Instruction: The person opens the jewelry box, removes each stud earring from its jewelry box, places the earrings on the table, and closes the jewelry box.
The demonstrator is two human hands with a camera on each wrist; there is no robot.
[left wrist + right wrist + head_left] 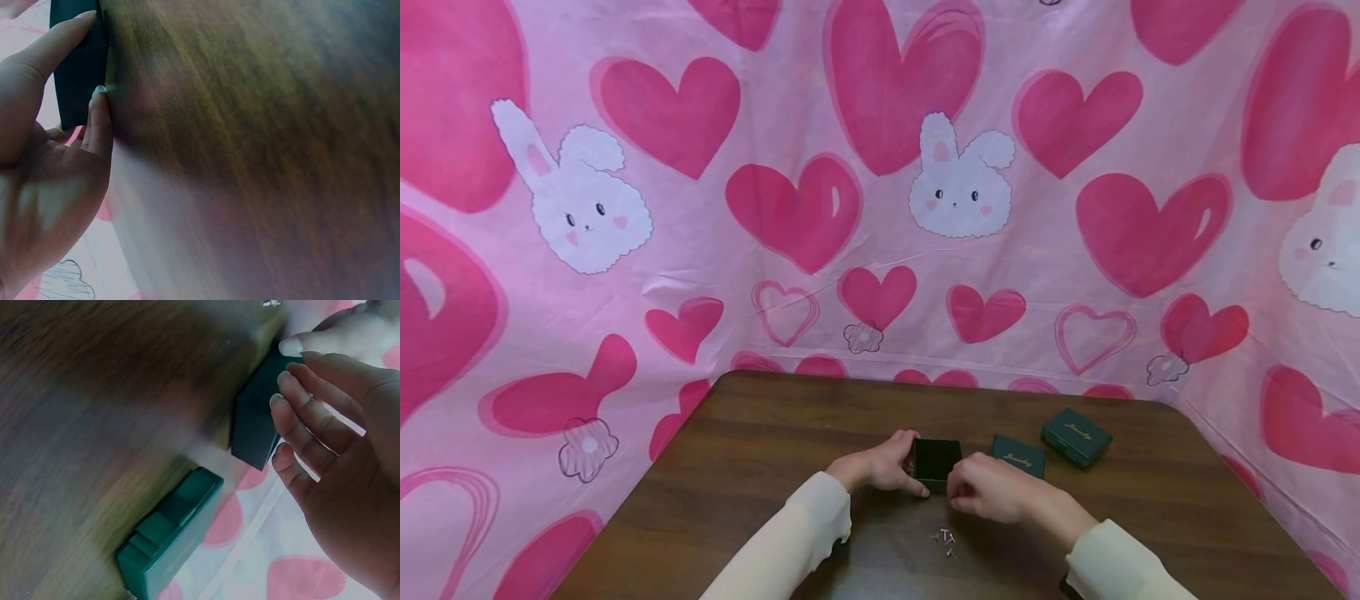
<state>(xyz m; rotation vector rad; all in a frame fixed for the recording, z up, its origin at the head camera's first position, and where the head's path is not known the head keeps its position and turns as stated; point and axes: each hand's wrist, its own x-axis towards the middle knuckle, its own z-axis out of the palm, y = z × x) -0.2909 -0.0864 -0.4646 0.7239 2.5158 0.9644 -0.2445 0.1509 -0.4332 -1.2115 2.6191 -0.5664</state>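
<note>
My left hand grips a small dark green jewelry box from its left side. The box is uncovered and shows a black inside. In the left wrist view the thumb lies along the box's green wall. My right hand is at the box's front right corner, fingers curved. The right wrist view shows its thumb and index fingertips close together; whether something tiny is between them is hidden. Several small metallic pieces, perhaps stud earrings, lie on the table in front of the box.
A flat green piece lettered "Jewelry" lies just beyond the right hand, partly covered by it. Farther right sits a closed green jewelry box. The brown wooden table meets a pink heart-patterned cloth behind and at the sides.
</note>
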